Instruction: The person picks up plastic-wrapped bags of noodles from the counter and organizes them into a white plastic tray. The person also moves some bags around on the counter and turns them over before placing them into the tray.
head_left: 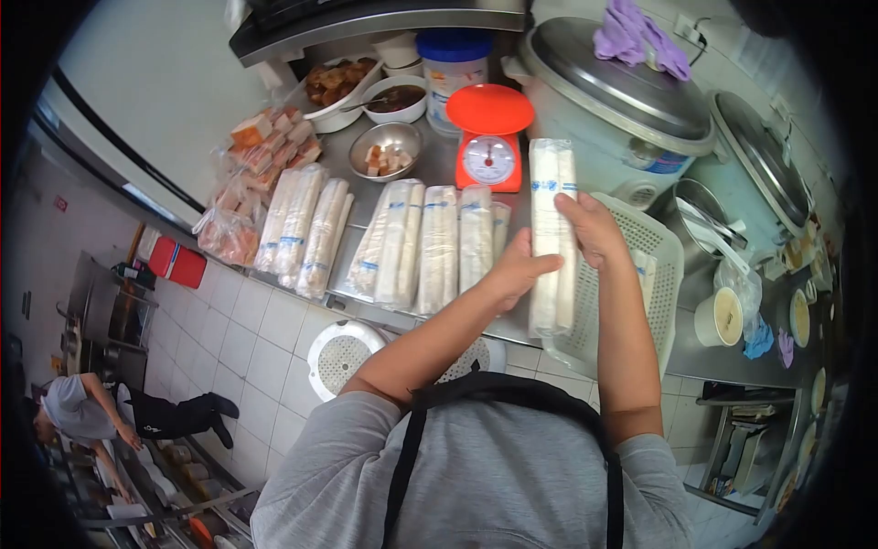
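Observation:
Both hands are closed on a long white plastic-wrapped pack (pixel 553 220) with blue print; what is inside the wrapping I cannot make out. My left hand (pixel 518 273) grips its left side, thumb across the front. Higher up on the right side, my right hand (pixel 593 231) holds it. Beneath and to the right is a pale perforated plastic basket (pixel 660 229), with part of a white pack (pixel 644 274) inside. Several similar wrapped packs (pixel 400 242) lie side by side along the counter's front edge, left of my hands.
Behind the packs stand an orange kitchen scale (pixel 489 137), a metal bowl (pixel 386 151) with diced pieces and bags of meat chunks (pixel 265 151). Large lidded pots (pixel 617 119) line the right back. A white stool (pixel 346 359) is below; another person (pixel 91 407) works far left.

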Motion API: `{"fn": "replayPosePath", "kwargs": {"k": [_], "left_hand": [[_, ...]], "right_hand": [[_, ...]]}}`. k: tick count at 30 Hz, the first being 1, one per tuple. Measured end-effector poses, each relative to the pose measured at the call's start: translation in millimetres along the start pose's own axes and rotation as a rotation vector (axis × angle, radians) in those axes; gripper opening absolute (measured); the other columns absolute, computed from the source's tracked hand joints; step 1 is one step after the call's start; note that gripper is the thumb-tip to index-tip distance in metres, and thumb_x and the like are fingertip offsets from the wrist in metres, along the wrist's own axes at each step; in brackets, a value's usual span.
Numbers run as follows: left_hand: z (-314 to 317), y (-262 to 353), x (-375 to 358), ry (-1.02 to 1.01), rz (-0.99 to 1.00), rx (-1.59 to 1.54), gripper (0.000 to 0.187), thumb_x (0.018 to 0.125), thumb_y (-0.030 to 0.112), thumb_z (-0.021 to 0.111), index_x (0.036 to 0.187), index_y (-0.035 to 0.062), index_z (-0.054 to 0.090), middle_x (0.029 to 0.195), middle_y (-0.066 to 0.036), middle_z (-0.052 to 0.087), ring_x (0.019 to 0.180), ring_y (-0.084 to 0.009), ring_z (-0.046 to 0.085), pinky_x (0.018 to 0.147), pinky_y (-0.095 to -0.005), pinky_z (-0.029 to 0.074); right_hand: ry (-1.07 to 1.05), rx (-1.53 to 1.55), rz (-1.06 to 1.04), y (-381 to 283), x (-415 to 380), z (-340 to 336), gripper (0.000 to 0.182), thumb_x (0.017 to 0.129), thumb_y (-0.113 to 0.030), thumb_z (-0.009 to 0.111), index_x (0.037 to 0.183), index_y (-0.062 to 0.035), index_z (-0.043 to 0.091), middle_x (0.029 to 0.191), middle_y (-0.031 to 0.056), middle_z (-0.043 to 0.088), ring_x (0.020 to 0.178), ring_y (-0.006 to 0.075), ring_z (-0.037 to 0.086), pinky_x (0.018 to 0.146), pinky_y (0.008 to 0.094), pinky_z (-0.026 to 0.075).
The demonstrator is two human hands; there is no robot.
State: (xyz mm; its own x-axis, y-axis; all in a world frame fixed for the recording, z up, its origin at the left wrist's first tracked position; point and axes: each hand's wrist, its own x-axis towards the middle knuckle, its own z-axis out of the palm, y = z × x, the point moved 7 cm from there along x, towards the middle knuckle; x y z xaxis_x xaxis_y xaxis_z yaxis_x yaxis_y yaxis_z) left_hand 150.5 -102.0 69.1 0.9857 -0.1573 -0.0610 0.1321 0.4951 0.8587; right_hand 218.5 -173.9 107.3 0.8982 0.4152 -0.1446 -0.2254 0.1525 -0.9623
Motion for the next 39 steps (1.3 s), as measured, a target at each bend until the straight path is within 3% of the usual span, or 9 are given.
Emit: {"fn": "replayPosePath", "kwargs": {"k": [6,11,16,22,25,30,32,34,39], "left_hand": [[-112.2,43.7,-49.1,0.35,-0.141,0.331,0.047,0.075,0.018,0.061,0.112,0.0036,0.036,0.1,-0.008,0.049,0.09,-0.0156,0.048,0.078,-0.0279,0.039],[-226.9,73.4,-97.7,0.736,0.403,0.784,0.04,0.072,0.016,0.062,0.104,0.0014,0.043,0.095,-0.013,0.049,0.089,-0.0197,0.047,0.077,-0.0309,0.038],[-228.5,77.7,-111.8,0.619,0.41,1.079,0.043,0.07,0.021,0.062,0.107,0.0053,0.046,0.1,-0.015,0.049,0.094,-0.0295,0.043,0.083,-0.0377,0.033],[-190.1,65.0,-107.6,0.442,0.203,1.454,0.058,0.069,0.033,0.062,0.119,0.0116,0.042,0.112,-0.015,0.044,0.102,-0.0331,0.038,0.087,-0.0431,0.03],[-187.4,62.9,-103.8,0.446,0.132,1.525,0.061,0.068,0.036,0.062,0.12,0.0118,0.042,0.114,-0.016,0.042,0.105,-0.034,0.037,0.087,-0.0438,0.03],[-176.9,71.5,-99.8,0.475,-0.005,1.622,0.059,0.068,0.035,0.063,0.118,0.011,0.043,0.115,-0.021,0.04,0.11,-0.0359,0.033,0.089,-0.044,0.029],[-163.4,79.4,-89.7,0.537,0.201,1.616,0.057,0.067,0.032,0.064,0.116,0.01,0.045,0.113,-0.022,0.04,0.11,-0.0367,0.033,0.09,-0.0444,0.028],[-135.9,86.7,-77.5,0.545,0.377,1.532,0.053,0.066,0.027,0.066,0.112,0.0076,0.047,0.115,-0.022,0.039,0.109,-0.0369,0.034,0.091,-0.0443,0.028],[-22.0,27.1,-29.7,0.05,0.491,1.323,0.057,0.065,0.022,0.066,0.115,0.0063,0.042,0.119,-0.021,0.033,0.109,-0.036,0.033,0.093,-0.0417,0.027]], "right_hand": [[-0.198,-0.068,0.191,68.4,59.3,95.7,0.028,0.081,-0.016,0.053,0.101,0.0047,0.05,0.089,0.0119,0.058,0.078,0.0166,0.057,0.067,0.0281,0.046],[-0.194,-0.225,0.285,117.2,99.4,151.6,0.033,0.079,-0.013,0.054,0.103,0.0079,0.047,0.091,0.0151,0.057,0.079,0.02,0.058,0.066,0.033,0.047],[-0.058,-0.134,0.287,152.7,122.5,176.8,0.041,0.077,-0.015,0.057,0.106,0.0109,0.043,0.093,0.0201,0.055,0.076,0.025,0.059,0.059,0.0338,0.048],[-0.063,-0.941,0.362,102.1,99.0,185.1,0.05,0.074,-0.028,0.059,0.107,0.0068,0.046,0.099,0.0222,0.054,0.083,0.0289,0.058,0.066,0.0373,0.048],[0.022,-1.314,-0.189,59.7,80.3,168.7,0.05,0.074,-0.031,0.055,0.11,0.0024,0.047,0.107,0.0242,0.05,0.093,0.0333,0.053,0.077,0.0388,0.044],[0.413,-1.143,-0.118,-8.7,20.1,1.8,0.046,0.074,-0.034,0.056,0.105,-0.0009,0.053,0.101,0.0193,0.056,0.096,0.0308,0.053,0.083,0.0364,0.04],[0.612,-1.424,0.041,-13.3,-14.9,-76.9,0.046,0.073,-0.033,0.057,0.104,0.0007,0.054,0.099,0.0186,0.057,0.094,0.0312,0.054,0.082,0.0363,0.041],[0.472,-1.463,0.385,21.6,-33.4,-151.8,0.051,0.071,-0.037,0.059,0.103,0.0032,0.053,0.1,0.0192,0.056,0.095,0.03,0.054,0.083,0.0349,0.04],[0.568,-1.536,0.693,75.7,-70.2,-185.1,0.087,0.061,-0.041,0.069,0.123,0.0041,0.03,0.119,0.0244,0.041,0.11,0.0348,0.04,0.088,0.0362,0.037]]}}
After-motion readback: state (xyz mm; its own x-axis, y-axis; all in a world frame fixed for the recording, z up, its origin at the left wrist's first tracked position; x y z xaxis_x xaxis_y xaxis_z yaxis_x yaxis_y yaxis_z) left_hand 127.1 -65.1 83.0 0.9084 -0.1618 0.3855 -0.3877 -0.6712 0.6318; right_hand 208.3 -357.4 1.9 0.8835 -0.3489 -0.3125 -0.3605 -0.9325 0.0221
